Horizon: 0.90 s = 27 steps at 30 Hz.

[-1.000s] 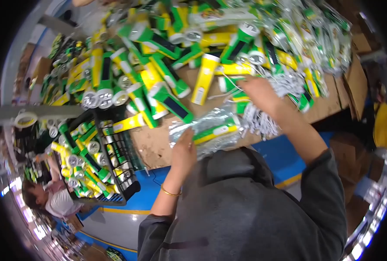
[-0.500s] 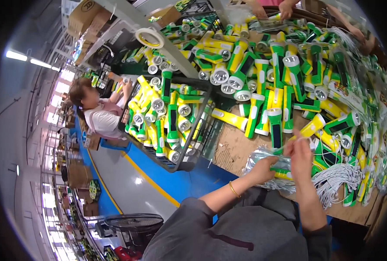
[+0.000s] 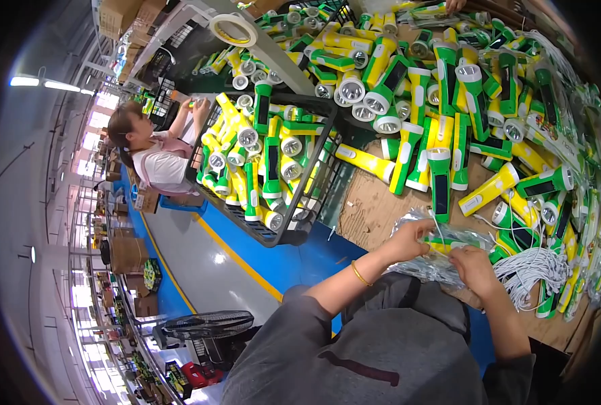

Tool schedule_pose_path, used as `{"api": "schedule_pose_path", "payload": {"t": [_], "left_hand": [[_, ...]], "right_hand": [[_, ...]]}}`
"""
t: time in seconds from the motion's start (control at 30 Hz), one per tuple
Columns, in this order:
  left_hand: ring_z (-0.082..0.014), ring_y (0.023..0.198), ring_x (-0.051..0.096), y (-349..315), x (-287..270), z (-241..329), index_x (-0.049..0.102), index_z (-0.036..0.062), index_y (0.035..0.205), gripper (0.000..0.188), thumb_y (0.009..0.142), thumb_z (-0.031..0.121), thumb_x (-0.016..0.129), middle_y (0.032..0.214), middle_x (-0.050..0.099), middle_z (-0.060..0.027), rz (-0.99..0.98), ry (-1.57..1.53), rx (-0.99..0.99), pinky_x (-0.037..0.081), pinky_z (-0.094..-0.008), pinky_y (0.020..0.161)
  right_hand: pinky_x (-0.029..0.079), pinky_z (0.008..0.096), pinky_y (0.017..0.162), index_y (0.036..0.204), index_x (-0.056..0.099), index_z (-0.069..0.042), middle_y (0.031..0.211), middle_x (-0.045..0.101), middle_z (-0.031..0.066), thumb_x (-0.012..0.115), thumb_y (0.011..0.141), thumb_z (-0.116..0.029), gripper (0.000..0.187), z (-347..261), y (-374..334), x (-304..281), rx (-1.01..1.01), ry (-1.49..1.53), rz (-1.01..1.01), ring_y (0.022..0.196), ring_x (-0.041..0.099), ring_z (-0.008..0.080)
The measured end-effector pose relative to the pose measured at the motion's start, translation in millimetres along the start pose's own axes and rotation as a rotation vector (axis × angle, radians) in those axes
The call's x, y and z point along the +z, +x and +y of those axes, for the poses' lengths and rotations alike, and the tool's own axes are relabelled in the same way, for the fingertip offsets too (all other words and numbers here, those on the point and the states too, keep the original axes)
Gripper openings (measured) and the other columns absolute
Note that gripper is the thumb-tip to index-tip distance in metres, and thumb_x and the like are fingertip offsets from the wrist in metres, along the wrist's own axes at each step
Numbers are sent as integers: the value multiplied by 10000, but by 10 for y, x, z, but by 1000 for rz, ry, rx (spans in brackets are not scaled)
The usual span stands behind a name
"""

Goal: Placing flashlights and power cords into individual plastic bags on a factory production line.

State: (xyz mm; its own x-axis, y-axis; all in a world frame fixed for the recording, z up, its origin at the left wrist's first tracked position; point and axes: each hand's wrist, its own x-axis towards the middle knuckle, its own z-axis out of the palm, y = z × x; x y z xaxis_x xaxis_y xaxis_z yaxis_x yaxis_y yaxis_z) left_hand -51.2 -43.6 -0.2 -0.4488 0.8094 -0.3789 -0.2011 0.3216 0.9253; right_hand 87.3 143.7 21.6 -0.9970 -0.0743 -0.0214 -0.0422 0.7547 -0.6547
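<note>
Low over the near edge of the cardboard-covered table, a green and yellow flashlight (image 3: 441,244) lies between my hands. Its left end is in my left hand (image 3: 407,243), which wears a gold bangle and has its fingers pinched together. My right hand (image 3: 474,267) grips the other end with thumb and bent fingers. A thin white cord runs by the left fingertips; where it ends I cannot make out. Clear plastic bags (image 3: 418,268) lie crumpled under and around both hands. Just beyond my fingers, another flashlight (image 3: 440,185) with a dark panel lies lens end away.
A bundle of white cords (image 3: 531,275) sits right of my right hand. Flashlights (image 3: 388,94) pile across the far table, with bagged ones along the right. A black crate (image 3: 283,233) of flashlights stands left. Beyond it sits a co-worker (image 3: 158,158); a fan (image 3: 209,325) stands lower left.
My right hand has come down from above, where it held a white cord, to the flashlight's right end. My left hand stays near the other end. The view has shifted slightly.
</note>
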Motion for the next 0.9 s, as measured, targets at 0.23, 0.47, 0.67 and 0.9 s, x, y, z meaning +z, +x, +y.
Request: {"api": "schedule_pose_path", "payload": {"t": [0.23, 0.47, 0.67, 0.9], "left_hand": [[-332, 1118, 591, -228, 230, 61, 545, -40, 1249, 534, 721, -116, 513, 1249, 580, -215, 143, 416, 219, 507, -368, 889], [-381, 1120, 574, -135, 30, -27, 614, 71, 1212, 590, 689, -142, 445, 1217, 602, -192, 223, 715, 220, 475, -399, 956], [-366, 1092, 595, -149, -174, 214, 644, -15, 1108, 470, 705, -140, 437, 1149, 625, -225, 321, 728, 275, 465, -392, 962], [-382, 1121, 564, -45, -25, 152, 637, 38, 1053, 409, 690, -97, 509, 1160, 606, -198, 438, 1054, 490, 469, -446, 935]], "right_hand": [[484, 395, 648, 740, 648, -49, 734, 598, 100, 570, 721, -91, 91, -120, -348, 107, 86, -636, -420, 715, 611, 313], [491, 408, 745, 945, 676, -48, 895, 624, 138, 609, 727, -130, 243, 140, -306, -217, -82, -296, 29, 875, 607, 315], [486, 407, 836, 1046, 632, -27, 1077, 585, 116, 738, 696, -81, 369, 120, -61, -419, -68, -288, 349, 932, 582, 318], [481, 347, 765, 1076, 614, -41, 975, 557, 104, 691, 668, 20, 420, 523, -240, -106, 119, 94, 284, 894, 589, 283]]}}
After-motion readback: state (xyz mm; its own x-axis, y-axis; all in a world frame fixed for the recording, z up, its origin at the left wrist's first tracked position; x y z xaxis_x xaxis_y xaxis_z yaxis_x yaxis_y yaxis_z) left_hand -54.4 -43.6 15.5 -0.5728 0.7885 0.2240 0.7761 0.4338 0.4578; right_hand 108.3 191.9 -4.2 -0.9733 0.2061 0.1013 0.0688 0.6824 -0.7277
